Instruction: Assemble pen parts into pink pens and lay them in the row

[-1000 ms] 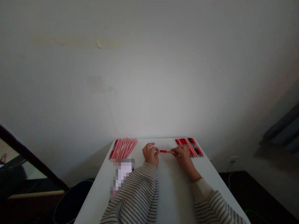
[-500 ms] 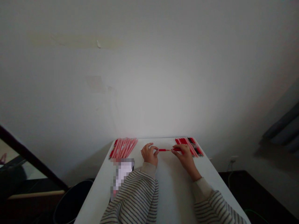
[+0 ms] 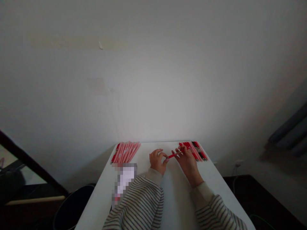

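My left hand (image 3: 157, 161) and my right hand (image 3: 187, 161) both pinch one thin red pen (image 3: 173, 155) above the white table (image 3: 177, 195). The pen tilts, its right end higher. The left fingers close on its near end, and the right thumb and fingers close round its far end. A fan of pink and red pens (image 3: 126, 151) lies at the table's far left. Just beyond my right hand, at the far right, lies another group of red and black pens (image 3: 195, 150).
A blurred, pixelated flat item (image 3: 124, 180) lies on the table's left side by my left sleeve. A dark round bin (image 3: 72, 207) stands on the floor left of the table. A pale wall rises right behind the table's far edge.
The pen lay level between my hands; now it slants with its right end raised. Both hands have drawn slightly closer together and the left hand has shifted right.
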`<action>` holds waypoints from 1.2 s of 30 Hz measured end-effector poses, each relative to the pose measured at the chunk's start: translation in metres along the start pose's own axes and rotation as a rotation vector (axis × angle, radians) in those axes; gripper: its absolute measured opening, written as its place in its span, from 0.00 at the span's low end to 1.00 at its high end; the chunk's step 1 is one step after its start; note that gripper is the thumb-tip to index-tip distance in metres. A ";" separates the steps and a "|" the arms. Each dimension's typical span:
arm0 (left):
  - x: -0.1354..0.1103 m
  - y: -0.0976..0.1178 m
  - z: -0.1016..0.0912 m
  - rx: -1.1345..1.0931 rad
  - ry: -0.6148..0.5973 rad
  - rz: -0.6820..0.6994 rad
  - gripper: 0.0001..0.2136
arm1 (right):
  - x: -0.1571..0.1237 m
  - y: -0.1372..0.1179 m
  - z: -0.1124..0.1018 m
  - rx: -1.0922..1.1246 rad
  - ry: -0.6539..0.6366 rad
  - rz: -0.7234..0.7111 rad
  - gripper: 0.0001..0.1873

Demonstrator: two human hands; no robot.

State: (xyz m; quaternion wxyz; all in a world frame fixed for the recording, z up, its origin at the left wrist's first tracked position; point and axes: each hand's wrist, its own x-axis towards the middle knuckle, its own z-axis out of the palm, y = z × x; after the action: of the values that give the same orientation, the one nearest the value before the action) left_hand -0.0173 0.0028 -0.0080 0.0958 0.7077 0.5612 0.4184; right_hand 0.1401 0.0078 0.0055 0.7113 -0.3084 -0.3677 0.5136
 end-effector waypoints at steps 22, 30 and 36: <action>-0.013 0.006 -0.012 0.338 -0.408 -0.096 0.29 | 0.011 -0.005 -0.014 0.190 -0.025 0.041 0.18; -0.012 0.005 -0.013 0.411 -0.481 -0.102 0.32 | 0.007 -0.008 -0.012 0.581 -0.005 0.207 0.13; -0.011 0.007 -0.015 0.425 -0.506 -0.114 0.33 | 0.008 -0.007 -0.012 0.656 0.010 0.237 0.11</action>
State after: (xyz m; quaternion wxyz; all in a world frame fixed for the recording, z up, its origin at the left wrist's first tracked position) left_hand -0.0234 -0.0141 0.0008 0.1056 0.7607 0.6330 0.0973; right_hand 0.1557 0.0123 0.0064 0.7098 -0.1066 -0.1414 0.6818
